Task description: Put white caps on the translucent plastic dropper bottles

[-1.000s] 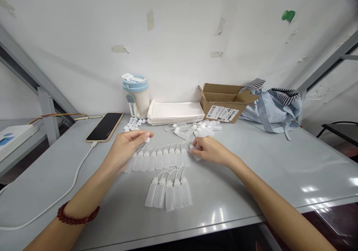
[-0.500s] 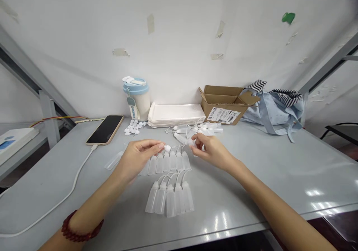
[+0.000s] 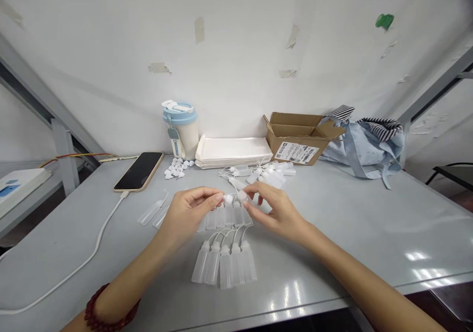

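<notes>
My left hand (image 3: 186, 213) pinches a small white cap (image 3: 228, 199) between thumb and fingertips. My right hand (image 3: 275, 210) is closed on a small clear squeeze bottle (image 3: 244, 196), and its tip meets the cap above the table. Under both hands lies a row of clear bottles (image 3: 229, 217), partly hidden. A nearer row of capped bottles (image 3: 223, 263) lies flat towards me. A pile of loose white caps (image 3: 176, 168) sits behind my left hand. A heap of uncapped bottles (image 3: 264, 173) lies behind my right hand.
A phone (image 3: 139, 171) on a white cable (image 3: 86, 260) lies at the left. At the back stand a blue-lidded cup (image 3: 181, 129), a stack of white trays (image 3: 232, 151), an open cardboard box (image 3: 297, 137) and a blue cloth bag (image 3: 365, 145). Two stray bottles (image 3: 152, 212) lie at the left.
Both hands rose from the table and came together, bringing cap and bottle tip to meet. The left end of the far row was knocked aside, leaving two bottles lying apart at the left.
</notes>
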Demonstrator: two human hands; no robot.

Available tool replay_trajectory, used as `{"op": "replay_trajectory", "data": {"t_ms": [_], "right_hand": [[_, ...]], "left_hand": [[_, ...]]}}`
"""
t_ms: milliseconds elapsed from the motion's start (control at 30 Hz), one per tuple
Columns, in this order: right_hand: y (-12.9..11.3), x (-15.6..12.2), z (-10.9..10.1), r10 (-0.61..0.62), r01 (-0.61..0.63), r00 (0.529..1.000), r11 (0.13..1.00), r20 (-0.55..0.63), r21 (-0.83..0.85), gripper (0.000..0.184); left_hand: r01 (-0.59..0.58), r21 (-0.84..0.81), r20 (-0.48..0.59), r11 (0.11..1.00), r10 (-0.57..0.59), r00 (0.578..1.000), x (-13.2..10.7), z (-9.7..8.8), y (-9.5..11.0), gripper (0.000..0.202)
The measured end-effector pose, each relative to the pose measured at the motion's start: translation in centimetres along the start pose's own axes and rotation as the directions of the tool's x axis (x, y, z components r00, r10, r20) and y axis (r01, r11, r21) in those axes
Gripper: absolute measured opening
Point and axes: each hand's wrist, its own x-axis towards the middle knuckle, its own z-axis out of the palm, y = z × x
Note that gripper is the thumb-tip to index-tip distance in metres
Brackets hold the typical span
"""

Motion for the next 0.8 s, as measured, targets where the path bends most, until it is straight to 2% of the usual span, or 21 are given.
{"op": "replay_trajectory", "data": {"t_ms": [133, 333, 467, 533, 633, 800], "right_hand": [[-1.3, 0.2, -0.4, 0.103, -0.135, 0.986, 0.956, 0.13, 0.262, 0.016], [-2.2, 0.3, -0.3, 0.191, -0.308, 0.939, 0.839, 0.288, 0.448, 0.019], [-1.8, 0.3, 0.0, 0.242, -0.404, 0.909, 0.715, 0.34, 0.571, 0.02], [-1.7, 0.3, 0.1, 0.252, -0.43, 0.898, 0.668, 0.359, 0.608, 0.022], [-1.6, 0.2, 0.2, 0.259, -0.45, 0.889, 0.656, 0.379, 0.606, 0.025], [-1.6, 0.2, 0.3, 0.28, -0.435, 0.898, 0.672, 0.338, 0.599, 0.024]], "left_hand": [[0.021, 0.026, 0.028, 0.999, -0.022, 0.999, 0.2, -0.1, -0.4, 0.018], [0.057, -0.117, 0.07, 0.991, -0.049, 0.996, 0.4, -0.1, -0.9, 0.019], [0.003, -0.047, 0.108, 0.999, 0.002, 0.994, 0.2, -0.2, -0.3, 0.019], [-0.055, 0.027, 0.111, 0.998, 0.052, 0.993, 0.0, -0.2, 0.0, 0.02], [-0.128, 0.088, 0.113, 0.988, 0.117, 0.987, -0.2, -0.1, 0.3, 0.019], [-0.132, 0.065, 0.14, 0.989, 0.122, 0.983, -0.3, -0.1, 0.2, 0.018]]}}
